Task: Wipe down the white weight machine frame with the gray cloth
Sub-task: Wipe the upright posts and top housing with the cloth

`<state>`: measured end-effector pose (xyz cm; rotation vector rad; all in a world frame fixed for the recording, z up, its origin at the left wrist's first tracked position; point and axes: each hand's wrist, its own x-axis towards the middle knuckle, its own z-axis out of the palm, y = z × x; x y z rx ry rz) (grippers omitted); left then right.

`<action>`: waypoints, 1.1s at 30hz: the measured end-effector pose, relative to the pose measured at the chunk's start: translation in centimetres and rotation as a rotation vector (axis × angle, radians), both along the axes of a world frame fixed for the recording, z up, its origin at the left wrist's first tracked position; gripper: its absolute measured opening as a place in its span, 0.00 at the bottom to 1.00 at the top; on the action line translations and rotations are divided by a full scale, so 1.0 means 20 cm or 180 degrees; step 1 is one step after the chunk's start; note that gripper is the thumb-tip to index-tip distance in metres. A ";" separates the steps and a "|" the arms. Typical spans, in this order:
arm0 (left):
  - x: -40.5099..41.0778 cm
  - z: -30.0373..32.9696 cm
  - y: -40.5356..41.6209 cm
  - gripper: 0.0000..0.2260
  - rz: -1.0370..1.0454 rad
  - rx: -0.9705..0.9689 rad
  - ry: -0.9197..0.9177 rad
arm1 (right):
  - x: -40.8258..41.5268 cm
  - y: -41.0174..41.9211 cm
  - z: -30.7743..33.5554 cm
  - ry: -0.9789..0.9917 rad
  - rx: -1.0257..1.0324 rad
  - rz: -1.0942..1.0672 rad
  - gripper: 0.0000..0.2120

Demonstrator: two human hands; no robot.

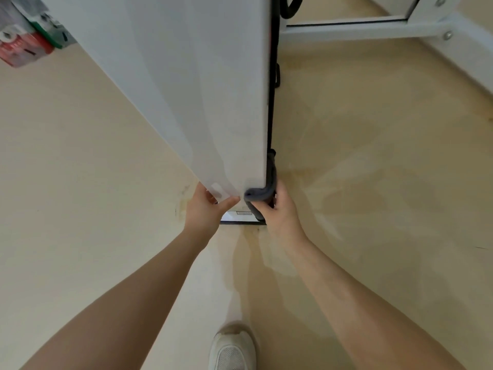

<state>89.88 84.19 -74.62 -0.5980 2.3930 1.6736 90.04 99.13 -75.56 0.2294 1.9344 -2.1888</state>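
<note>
The white weight machine frame [186, 84] is a tall upright panel seen from above, running down to the floor. My right hand [280, 214] grips the gray cloth [264, 192], which wraps round the panel's lower right edge. My left hand [205, 209] holds the lower left edge of the same panel, thumb along its front face. A black strip [271, 102] runs down the panel's right edge.
Beige floor [373, 169] with pale streaks lies all around. A white frame base bar with bolts [373, 29] crosses the top right. Red and green boxes [26, 41] sit at top left. My white shoe [232, 351] stands at the bottom.
</note>
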 end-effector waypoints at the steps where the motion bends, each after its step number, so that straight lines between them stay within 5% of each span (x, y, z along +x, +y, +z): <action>1: 0.00 0.01 -0.01 0.16 -0.0069 0.0011 -0.0029 | 0.00 -0.01 0.03 0.0137 -0.0039 -0.0015 0.29; 8: 0.03 0.03 -0.04 0.02 -0.0315 0.0208 -0.0161 | 0.01 0.00 -0.11 -0.0030 0.0373 0.0049 0.23; 13: 0.03 0.01 -0.04 0.02 -0.0310 0.0271 -0.0142 | 0.00 -0.02 -0.19 -0.0174 0.0750 -0.0039 0.23; 22: 0.03 0.04 -0.03 0.11 -0.0264 0.0289 -0.0196 | -0.02 -0.01 0.07 0.0765 0.0722 -0.0205 0.31; 29: 0.03 0.04 -0.04 0.16 -0.0502 0.0398 -0.0283 | 0.02 -0.05 -0.14 -0.0245 0.1120 0.0007 0.24; 33: 0.03 0.04 -0.06 0.15 -0.0471 0.0383 -0.0111 | 0.00 -0.05 -0.10 -0.0119 0.1100 -0.0099 0.22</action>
